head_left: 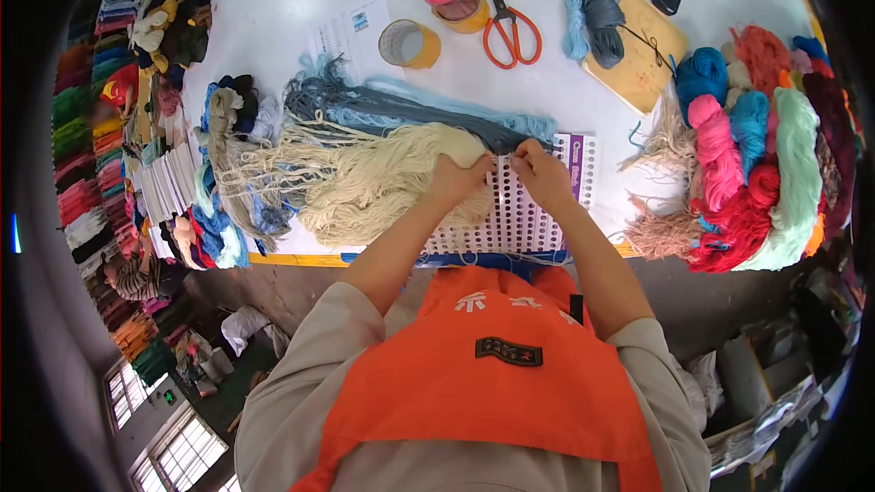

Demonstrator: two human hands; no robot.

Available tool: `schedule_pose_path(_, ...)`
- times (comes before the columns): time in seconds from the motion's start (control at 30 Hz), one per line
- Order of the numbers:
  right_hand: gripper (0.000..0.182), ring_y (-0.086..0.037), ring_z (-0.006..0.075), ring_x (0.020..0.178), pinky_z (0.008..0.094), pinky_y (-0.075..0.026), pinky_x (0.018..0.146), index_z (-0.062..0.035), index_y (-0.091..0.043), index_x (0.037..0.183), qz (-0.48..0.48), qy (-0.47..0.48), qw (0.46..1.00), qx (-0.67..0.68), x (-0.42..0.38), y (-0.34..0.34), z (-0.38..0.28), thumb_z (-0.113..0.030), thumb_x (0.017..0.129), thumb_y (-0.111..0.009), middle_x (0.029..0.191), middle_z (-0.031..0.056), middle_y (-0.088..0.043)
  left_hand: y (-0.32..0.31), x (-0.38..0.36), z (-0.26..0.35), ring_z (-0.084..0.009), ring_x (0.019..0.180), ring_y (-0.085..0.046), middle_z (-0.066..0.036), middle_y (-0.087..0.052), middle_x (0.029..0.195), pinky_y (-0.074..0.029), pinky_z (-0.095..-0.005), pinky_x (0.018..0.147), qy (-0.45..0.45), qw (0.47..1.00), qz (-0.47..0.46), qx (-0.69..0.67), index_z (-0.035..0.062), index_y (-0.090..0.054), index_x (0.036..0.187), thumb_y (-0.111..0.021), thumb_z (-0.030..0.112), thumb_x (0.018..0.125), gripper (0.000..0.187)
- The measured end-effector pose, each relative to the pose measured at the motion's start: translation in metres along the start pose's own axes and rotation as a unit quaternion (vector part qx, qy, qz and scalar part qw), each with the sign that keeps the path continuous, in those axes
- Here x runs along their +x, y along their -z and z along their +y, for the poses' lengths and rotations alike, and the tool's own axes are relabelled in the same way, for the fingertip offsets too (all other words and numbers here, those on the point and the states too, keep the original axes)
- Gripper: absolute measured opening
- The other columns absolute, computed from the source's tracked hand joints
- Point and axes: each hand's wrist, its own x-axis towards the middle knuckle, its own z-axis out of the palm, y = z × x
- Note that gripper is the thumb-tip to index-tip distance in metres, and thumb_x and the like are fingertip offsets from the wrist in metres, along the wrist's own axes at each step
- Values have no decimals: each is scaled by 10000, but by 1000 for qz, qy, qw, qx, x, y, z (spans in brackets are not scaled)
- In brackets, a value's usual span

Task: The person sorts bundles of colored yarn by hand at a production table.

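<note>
Perforated card [524,219]: left hand [459,179], right hand [545,175] at top edge, narrowly pinched, contents indistinct; likely threading cream yarn [387,178]; fingertip precision needed.

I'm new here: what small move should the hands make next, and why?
Probably work a strand from the cream yarn into the perforated card: the left hand and right hand have fingertips close together near its far edge, by that yarn. Any held strand is unclear.

Head-worn view, facing steeply down, wide-angle
</note>
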Motion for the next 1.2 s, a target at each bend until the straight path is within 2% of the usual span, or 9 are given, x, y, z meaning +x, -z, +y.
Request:
schedule_pose_path(0.23,217,-649,254,697,374,-479,621,-91,-593,971,-60,-44,996,43,2,8,0,-271,867,-656,746,79,-665,4,-15,12,-77,568,-532,-35,-668,763,-408,-225,493,201,836,-213,-463,31,-661,1019,-639,135,846,203)
schedule_pose_path(0.3,232,-651,247,698,368,-477,619,-90,-604,977,-55,-37,991,116,1,3,8,-278,858,-668,748,75,-667,-5,-16,35,-72,673,-570,-62,-685,859,-430,-219,548,179,959,-177,-134,34,-670,1012,-649,170,836,223)
schedule_pose_path(0.37,247,-652,239,699,361,-476,617,-89,-614,983,-52,-29,981,185,0,2,11,-286,848,-680,750,71,-669,-19,-1,-1,-82,710,-591,-95,-696,902,-447,-236,569,165,970,-153,-88,29,-677,986,-644,201,830,235)
schedule_pose_path(0.43,283,-648,244,718,366,-481,631,-93,-628,979,-87,-35,995,43,1,11,1,-316,823,-705,768,74,-668,-22,6,-25,-103,658,-605,-110,-700,899,-460,-268,539,-145,965,-79,203,26,-676,919,-633,217,834,213)
schedule_pose_path(0.53,301,-637,248,737,372,-482,643,-103,-616,968,-24,2,999,-47,-5,3,-7,-341,811,-715,762,72,-651,12,-1,-32,-121,630,-597,-95,-685,858,-466,-290,519,-170,944,43,281,35,-649,885,-625,195,842,167)
schedule_pose_path(0.6,296,-633,248,744,376,-481,645,-111,-608,955,-2,-8,998,-57,-3,-2,-8,-347,811,-714,753,63,-643,70,-3,3,-122,655,-587,-64,-654,827,-467,-272,517,239,943,-43,-228,59,-628,891,-638,213,854,158)
schedule_pose_path(0.8,275,-635,236,753,382,-479,645,-125,-581,922,-4,-76,993,-92,-1,-5,-18,-349,820,-703,742,37,-638,266,-10,-17,-88,537,-453,-40,-600,766,-406,-218,486,26,806,95,-584,80,-570,906,-535,172,941,104)
schedule_pose_path(0.9,264,-644,240,760,384,-484,647,-124,-576,927,18,-76,991,-105,-4,-9,-22,-338,829,-696,753,39,-650,269,-32,14,-83,544,-438,-80,-658,873,-410,-216,521,17,894,246,-374,47,-586,950,-555,185,927,142)
schedule_pose_path(1.2,229,-580,117,725,263,-479,705,-48,-608,1028,85,8,975,206,-62,-37,-132,-148,843,-697,807,30,-617,137,-137,77,-228,1186,-548,-163,-519,1355,-480,-353,935,-101,858,-101,-494,-13,-601,1158,-639,251,913,362)
